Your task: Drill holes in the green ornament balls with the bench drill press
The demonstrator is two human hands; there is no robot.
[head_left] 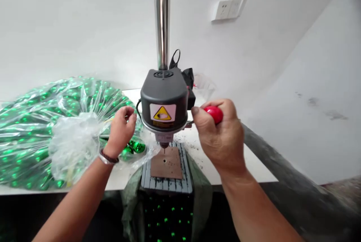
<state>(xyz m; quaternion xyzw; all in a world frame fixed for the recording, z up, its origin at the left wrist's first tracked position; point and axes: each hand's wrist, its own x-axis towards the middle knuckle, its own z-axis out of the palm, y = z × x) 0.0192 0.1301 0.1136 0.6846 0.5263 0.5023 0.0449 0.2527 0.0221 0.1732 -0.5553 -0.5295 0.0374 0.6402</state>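
On a white table (255, 171) stands a dark-grey drill press (164, 95); the right hand (222, 136) grips its round red knob (214, 114), the left hand (121, 129) curls loosely. Clear plastic film (146, 156), if shifted, could snag the thin metal bit (164, 151).

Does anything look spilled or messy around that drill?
Yes: dark crumbs litter the drill press's grooved base and the white tabletop beside it, perhaps unswept drilling waste. Grey scuffs also stand out on the white wall at right.
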